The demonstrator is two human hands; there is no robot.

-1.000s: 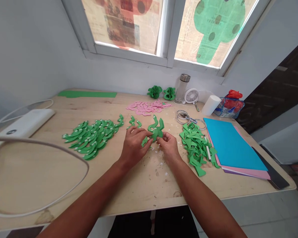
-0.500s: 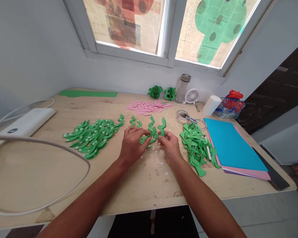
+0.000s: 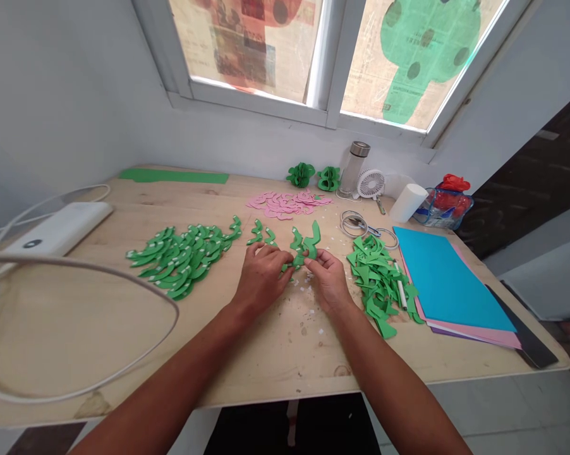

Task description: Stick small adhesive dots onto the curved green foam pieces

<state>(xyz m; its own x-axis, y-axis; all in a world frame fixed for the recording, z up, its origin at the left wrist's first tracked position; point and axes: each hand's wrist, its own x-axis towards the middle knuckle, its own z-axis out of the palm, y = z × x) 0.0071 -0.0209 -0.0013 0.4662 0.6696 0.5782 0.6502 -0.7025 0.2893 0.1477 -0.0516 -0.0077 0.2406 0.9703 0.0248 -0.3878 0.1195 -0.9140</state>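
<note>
1. Green, thin and probably paper, the cutout (image 3: pixel 312 244) we see from the head view sits between both hands, over the worktop (image 3: pixel 275 366) and left of the scraps (image 3: pixel 373 272).
2. The right hand (image 3: pixel 330 279) has its fingers pinched on the cutout; the left hand (image 3: pixel 261 275) curls its own nearby, but we cannot tell whether they grip.
3. We judge it light, bendy and easily creased; we'd hold its broader middle, sparing the tip.

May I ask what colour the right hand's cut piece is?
The cut piece is green, seen in the head view.
</note>
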